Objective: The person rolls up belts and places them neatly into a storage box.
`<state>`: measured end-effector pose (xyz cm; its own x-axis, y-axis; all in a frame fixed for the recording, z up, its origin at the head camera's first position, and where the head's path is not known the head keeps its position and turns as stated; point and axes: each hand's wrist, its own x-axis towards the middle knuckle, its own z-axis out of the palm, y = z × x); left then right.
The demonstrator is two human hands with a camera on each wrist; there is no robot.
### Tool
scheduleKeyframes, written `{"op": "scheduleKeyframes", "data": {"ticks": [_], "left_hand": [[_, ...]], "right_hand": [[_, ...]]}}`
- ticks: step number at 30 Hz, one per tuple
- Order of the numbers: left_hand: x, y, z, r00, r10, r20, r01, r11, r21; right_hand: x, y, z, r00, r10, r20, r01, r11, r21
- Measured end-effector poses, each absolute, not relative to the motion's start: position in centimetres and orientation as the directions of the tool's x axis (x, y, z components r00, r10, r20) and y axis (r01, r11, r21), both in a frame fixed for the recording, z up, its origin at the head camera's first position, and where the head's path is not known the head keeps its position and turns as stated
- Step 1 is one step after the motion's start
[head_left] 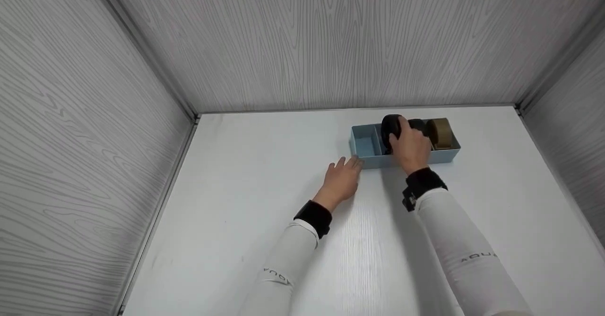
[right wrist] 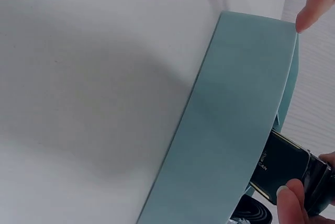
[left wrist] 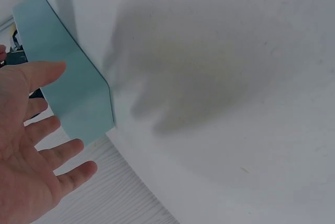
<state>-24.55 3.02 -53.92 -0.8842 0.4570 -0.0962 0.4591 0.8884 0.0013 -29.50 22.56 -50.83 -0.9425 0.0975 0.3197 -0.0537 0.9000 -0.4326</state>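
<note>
My right hand [head_left: 412, 149] pinches a coiled black belt [head_left: 389, 128] between thumb and fingers. The coil stands upright at the second compartment from the left of a light blue divided box [head_left: 373, 162], its top above the rim. In the right wrist view its dark plate buckle [right wrist: 280, 164] with a gold edge shows, thumb against it. At the box's front left corner, my left hand [head_left: 341, 181] rests its fingertips, fingers spread and fairly straight. The left wrist view shows this hand [left wrist: 31, 145] beside the box's wall [left wrist: 70, 77].
Right of the held belt, another black coil [head_left: 417, 124] sits in the box, partly hidden by my right hand. A tan coiled belt [head_left: 443, 134] fills the right end. The leftmost compartment [head_left: 365, 145] shows its bare floor. Grey wood-grain panels [head_left: 307, 42] enclose the white table [head_left: 255, 174].
</note>
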Motion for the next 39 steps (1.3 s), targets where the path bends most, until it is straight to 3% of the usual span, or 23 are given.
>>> {"op": "scheduleKeyframes", "data": {"ticks": [12,19,32,39], "left_hand": [[-23.5,3.0,-53.9,-0.869,0.488,-0.084,0.490,0.872,-0.001],[-23.4,2.8,-54.1,-0.868,0.489,-0.086,0.489,0.872,0.019],[-23.2,2.5,-54.0,-0.855,0.510,-0.099,0.511,0.859,0.012],[-23.1,1.4,-54.1,-0.854,0.509,-0.109,0.505,0.861,0.063]], "right_hand": [[-28.8,22.0,-51.6,-0.988,0.107,0.114,0.055,0.920,-0.388],[-28.6,21.6,-52.4,-0.979,0.098,0.177,0.023,0.924,-0.382],[-27.4,22.0,-52.3,-0.992,0.037,0.117,-0.016,0.904,-0.428],[-24.9,22.2,-51.2,-0.966,-0.007,0.259,-0.101,0.932,-0.349]]}}
